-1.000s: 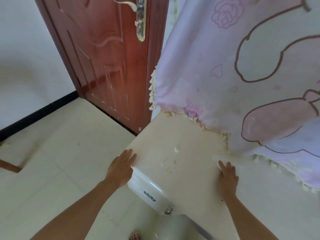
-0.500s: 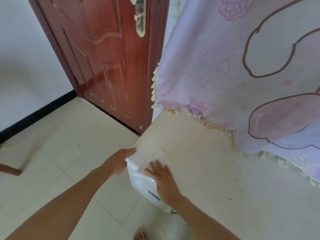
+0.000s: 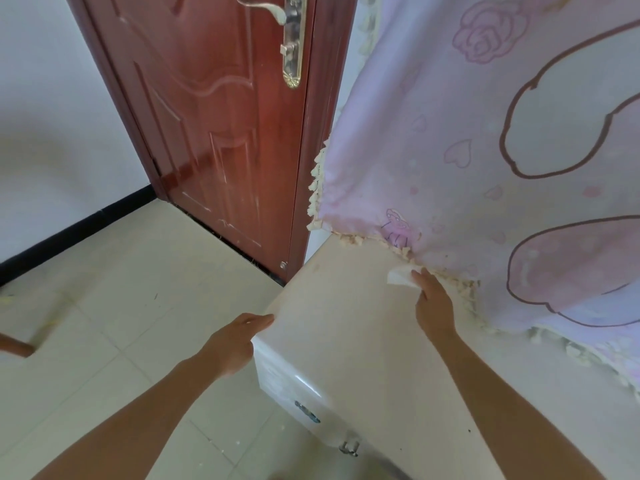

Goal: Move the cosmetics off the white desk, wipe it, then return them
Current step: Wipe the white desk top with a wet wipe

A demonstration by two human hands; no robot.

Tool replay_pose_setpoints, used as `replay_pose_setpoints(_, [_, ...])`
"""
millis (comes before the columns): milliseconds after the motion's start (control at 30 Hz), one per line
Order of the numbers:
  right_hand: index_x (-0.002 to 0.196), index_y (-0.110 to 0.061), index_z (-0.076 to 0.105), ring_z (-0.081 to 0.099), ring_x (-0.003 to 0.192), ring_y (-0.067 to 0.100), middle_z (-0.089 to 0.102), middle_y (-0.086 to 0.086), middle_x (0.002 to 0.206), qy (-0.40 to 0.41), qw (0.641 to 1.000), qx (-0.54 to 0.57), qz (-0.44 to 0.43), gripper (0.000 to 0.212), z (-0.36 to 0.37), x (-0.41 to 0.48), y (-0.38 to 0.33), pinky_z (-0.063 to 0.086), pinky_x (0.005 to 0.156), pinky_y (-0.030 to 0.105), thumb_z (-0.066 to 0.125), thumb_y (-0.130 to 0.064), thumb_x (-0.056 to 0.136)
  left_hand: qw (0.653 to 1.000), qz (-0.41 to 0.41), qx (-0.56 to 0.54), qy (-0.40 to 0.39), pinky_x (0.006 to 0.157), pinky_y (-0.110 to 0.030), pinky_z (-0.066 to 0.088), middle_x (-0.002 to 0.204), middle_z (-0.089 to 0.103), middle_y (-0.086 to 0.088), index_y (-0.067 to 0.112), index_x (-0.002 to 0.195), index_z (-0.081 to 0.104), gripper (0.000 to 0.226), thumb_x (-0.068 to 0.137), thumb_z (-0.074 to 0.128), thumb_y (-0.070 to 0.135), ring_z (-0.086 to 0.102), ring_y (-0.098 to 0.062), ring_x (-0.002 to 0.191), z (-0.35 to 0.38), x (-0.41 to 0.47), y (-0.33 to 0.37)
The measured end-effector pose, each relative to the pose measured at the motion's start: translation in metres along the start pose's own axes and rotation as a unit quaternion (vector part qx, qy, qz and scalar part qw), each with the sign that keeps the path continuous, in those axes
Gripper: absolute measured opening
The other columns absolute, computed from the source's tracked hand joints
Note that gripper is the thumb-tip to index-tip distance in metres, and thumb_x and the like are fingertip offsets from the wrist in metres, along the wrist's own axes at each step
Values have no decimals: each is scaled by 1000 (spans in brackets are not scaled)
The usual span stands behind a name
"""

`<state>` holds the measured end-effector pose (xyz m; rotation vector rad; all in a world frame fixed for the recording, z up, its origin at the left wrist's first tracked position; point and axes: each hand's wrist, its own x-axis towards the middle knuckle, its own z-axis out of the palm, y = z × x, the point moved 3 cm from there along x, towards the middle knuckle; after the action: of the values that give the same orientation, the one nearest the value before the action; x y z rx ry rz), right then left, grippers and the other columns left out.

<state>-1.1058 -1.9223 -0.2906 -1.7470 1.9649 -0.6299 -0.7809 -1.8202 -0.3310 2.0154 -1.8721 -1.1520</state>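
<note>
The white desk (image 3: 346, 327) fills the lower right, its bare top cream-white, with a drawer front facing down. My right hand (image 3: 433, 303) lies flat on the top near the back, pressing a white wipe (image 3: 400, 276) under its fingertips. My left hand (image 3: 239, 341) rests on the desk's left front corner, fingers laid along the edge. No cosmetics are in view.
A pink and lilac curtain (image 3: 485, 150) with a fringed hem hangs over the back of the desk. A red-brown door (image 3: 221, 116) stands left of it. Pale floor tiles (image 3: 114, 306) spread to the left, with a brown wooden piece (image 3: 14, 346) at the far left edge.
My right hand slid the wipe from the back of the desk to the front left corner, then back up to the curtain hem. My left hand stayed at the corner.
</note>
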Motion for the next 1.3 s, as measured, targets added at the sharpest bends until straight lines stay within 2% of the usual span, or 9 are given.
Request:
replay_pose_setpoints(133, [141,-21,31,14,141,26,17,7,153,-62,983,-161,63,55,30,20,28,16,112,41,31,3,91,1000,10,10,11,86,-18,44,138,33,16,38,139,30,72,83,30,-8,49,-7,111,3,3,-6])
replay_pose_setpoints(533, [136,-22,40,9,143,22,20,4,153,-207,946,-118,-220,68,137,17,-93,3,113,41,25,17,83,990,32,-131,50,81,9,25,120,47,15,35,132,41,76,78,31,-19,46,8,106,10,3,-15])
replay_pose_setpoints(600, [135,-22,42,8,143,21,22,2,152,-248,922,-108,-278,68,143,-16,-98,1,113,40,24,18,82,962,16,-244,119,80,6,32,114,58,13,39,127,40,80,76,28,-23,52,15,97,8,0,-16])
replay_pose_setpoints(667, [135,-21,42,6,143,20,22,1,152,-278,898,-103,-324,68,145,-53,-99,0,113,40,26,18,82,896,-42,-389,209,81,-6,42,111,63,-3,29,126,43,74,79,27,-25,61,-1,89,8,-7,-25])
replay_pose_setpoints(833, [126,-6,51,23,138,29,40,14,142,-400,795,-54,-453,61,136,-116,-114,15,109,40,30,19,74,863,-170,-365,306,53,-5,39,125,56,-13,15,128,47,49,88,33,-9,53,-22,92,6,-14,-45])
replay_pose_setpoints(900, [123,-5,54,27,137,23,42,13,141,-393,845,38,-361,57,125,-98,-128,12,108,25,28,20,79,868,-183,-348,305,54,-17,41,129,54,-10,17,129,46,48,88,35,-5,52,-22,81,-3,-11,-49])
replay_pose_setpoints(1033, [122,-3,55,31,135,25,40,16,141,-160,960,73,-216,53,89,-7,-129,16,106,11,30,21,83,878,-166,-327,307,60,-28,38,129,52,-6,19,130,45,46,89,36,1,51,-19,76,-14,1,-48])
replay_pose_setpoints(1167, [135,-16,42,19,139,30,26,9,150,-180,955,-139,-191,54,114,23,-108,18,111,38,29,9,88,892,-142,-317,289,77,-36,45,127,52,-5,21,130,46,44,91,38,3,50,-21,97,-3,7,-39])
replay_pose_setpoints(1300, [142,-26,20,-4,141,34,3,12,155,-195,953,-184,-143,45,153,10,-102,4,113,50,27,-31,98,952,-80,-179,234,94,-42,41,131,50,-6,16,134,42,45,91,41,4,46,-23,112,5,12,-22])
